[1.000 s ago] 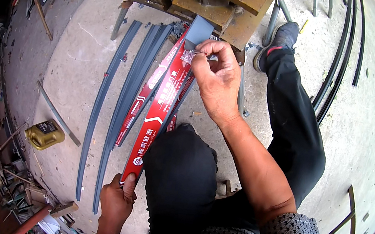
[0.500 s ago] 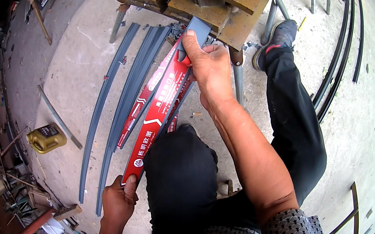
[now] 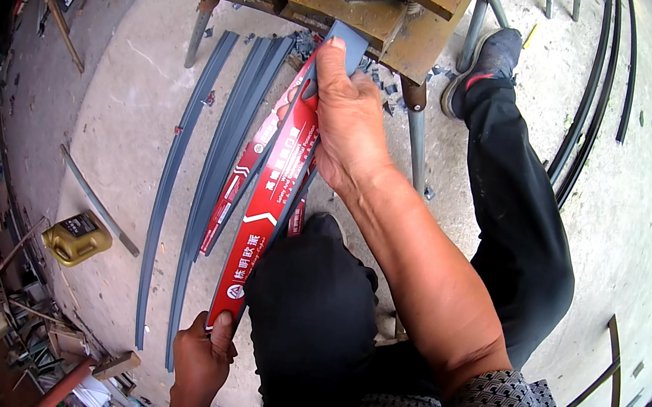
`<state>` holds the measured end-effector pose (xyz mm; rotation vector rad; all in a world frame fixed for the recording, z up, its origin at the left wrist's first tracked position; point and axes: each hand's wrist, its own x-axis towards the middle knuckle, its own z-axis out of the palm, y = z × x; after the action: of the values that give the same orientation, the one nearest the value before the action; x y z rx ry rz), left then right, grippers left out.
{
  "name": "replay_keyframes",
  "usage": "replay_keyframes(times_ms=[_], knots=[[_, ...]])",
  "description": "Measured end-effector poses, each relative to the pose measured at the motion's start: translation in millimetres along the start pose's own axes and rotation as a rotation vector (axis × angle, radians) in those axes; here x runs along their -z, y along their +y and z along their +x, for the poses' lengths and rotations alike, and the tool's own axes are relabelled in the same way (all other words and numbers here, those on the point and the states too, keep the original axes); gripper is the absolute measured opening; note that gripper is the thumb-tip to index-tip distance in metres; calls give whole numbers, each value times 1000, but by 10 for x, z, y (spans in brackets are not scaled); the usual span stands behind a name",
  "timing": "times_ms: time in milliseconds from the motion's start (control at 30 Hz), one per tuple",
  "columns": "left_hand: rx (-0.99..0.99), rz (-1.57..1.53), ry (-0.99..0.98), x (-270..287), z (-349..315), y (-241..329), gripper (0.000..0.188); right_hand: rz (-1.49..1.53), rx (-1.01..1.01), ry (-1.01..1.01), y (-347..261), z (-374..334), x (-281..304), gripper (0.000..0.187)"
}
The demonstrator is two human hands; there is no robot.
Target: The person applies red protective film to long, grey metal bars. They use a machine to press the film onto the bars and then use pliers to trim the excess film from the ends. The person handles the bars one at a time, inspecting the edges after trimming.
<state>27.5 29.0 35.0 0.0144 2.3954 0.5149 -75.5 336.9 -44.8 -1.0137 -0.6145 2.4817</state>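
Head view, left hand: (image 3: 205,352) at the strip's lower end, thumb on the red face, fingers curled underneath, pinching it.
Head view, right hand: (image 3: 346,115) near the strip's upper end, thumb laid lengthwise on the face, fingers wrapped behind; closed on the strip.
Right forearm: slants from lower right up to the strip, elbow bent, short patterned sleeve.
Red-faced strip: (image 3: 261,214) between both hands, above the floor, beside the dark-trousered knee; grey upper end at the machine's edge, contact unclear.
Machine: (image 3: 342,10) brown, worn metal, top centre, on legs.
Floor: (image 3: 146,85) pale, scuffed concrete; grey scraps (image 3: 392,91) below the machine.
Grey strips: (image 3: 230,143) lying left of the held one.
Jug: (image 3: 77,238) gold, dark label, far left, near a grey rod (image 3: 101,203).
Black strips: (image 3: 592,102) on the floor, upper right.
Print on red: white characters in two scripts, zigzag mark, round emblem near the left hand.
Jug label: too small to read.
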Motion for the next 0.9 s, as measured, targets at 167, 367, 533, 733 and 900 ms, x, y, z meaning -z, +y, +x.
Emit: replay_keyframes(times_ms=[167,367,533,733,900], knots=[[39,-6,1,-12,-76,35,48,-27,-1,33,16,-22,-34,54],[-72,108,58,-21,9,-63,49,19,29,41,53,6,-81,50],[-82,159,90,-22,23,-90,48,72,47,27,84,38,-77,49],[-108,239,127,-28,57,-146,48,81,33,-17,99,48,-32,51],[24,-143,-99,37,92,-57,53,7,118,12,151,82,-27,57]])
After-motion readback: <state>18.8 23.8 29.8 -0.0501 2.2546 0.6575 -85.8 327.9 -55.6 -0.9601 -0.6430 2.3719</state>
